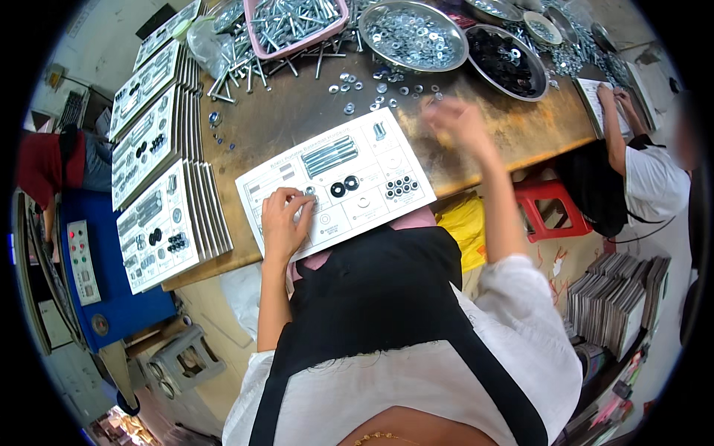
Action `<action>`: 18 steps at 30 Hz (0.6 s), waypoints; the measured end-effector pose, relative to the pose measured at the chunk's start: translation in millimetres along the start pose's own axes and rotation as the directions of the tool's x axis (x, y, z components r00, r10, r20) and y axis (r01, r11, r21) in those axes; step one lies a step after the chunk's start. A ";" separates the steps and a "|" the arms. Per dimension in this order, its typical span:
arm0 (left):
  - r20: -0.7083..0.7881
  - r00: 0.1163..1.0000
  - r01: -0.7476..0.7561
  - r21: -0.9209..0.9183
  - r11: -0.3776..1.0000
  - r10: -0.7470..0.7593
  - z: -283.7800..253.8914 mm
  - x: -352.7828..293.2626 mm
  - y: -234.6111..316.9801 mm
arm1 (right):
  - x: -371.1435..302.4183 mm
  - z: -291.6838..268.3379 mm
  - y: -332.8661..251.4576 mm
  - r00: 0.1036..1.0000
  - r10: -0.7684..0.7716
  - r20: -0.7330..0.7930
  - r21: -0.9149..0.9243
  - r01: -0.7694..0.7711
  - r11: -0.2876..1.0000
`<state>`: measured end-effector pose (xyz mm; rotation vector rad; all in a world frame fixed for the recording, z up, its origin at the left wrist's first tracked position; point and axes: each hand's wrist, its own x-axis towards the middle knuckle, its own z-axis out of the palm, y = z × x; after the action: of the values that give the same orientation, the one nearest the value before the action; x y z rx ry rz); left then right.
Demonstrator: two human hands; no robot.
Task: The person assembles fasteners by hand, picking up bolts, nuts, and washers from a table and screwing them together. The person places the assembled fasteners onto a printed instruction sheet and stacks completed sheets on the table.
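Observation:
A white printed card (256,189) lies tilted across the table's front edge. Fixed on it are several long bolts (329,156), a short bolt (380,131), two black washers (344,186) and several small black-ringed nuts (401,187). My left hand (282,223) rests on the card's left part, its fingertips drawn together at a small metal washer (311,192). To the right of the card, my right hand (460,126) is in the air above the table, smeared by motion. Whether it holds anything cannot be made out. Loose washers (349,108) lie beyond the card.
Stacked finished-looking cards (160,223) stand at the left. Behind are a pink basket of bolts (297,48), a steel bowl of washers (413,37) and a bowl of black washers (509,63). A red stool (554,208) and a co-worker (654,182) are at the right.

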<state>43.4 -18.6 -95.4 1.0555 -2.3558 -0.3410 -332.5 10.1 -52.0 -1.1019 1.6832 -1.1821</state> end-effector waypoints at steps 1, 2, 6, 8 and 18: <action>0.002 1.000 0.011 -0.006 1.000 -0.011 -3.5 -2.2 0.1 | 26.9 -31.8 3.1 0.992 -0.062 -0.109 -0.003 0.062 0.998; 0.007 1.000 0.014 -0.014 1.000 -0.014 -6.3 -0.6 0.6 | 49.8 -69.7 5.2 0.975 -0.041 -0.220 -0.136 0.011 0.991; 0.049 0.998 -0.033 -0.088 0.996 0.037 -2.7 5.7 -2.6 | 110.5 -169.5 41.8 0.832 -0.125 -0.541 -0.443 -0.156 0.883; 0.049 0.998 -0.033 -0.115 0.993 0.039 -1.3 6.9 -6.2 | 107.3 -166.8 45.7 0.725 -0.356 -0.589 -0.661 -0.179 0.729; -0.179 0.983 0.000 -0.160 0.987 -0.029 7.8 142.0 -84.6 | -45.3 25.1 90.2 0.819 -0.463 -0.338 -0.599 0.192 0.777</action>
<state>12.4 -180.9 -86.2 0.9853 -2.1230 -0.4144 -314.0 62.9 -139.7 -1.6200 2.3734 -1.3048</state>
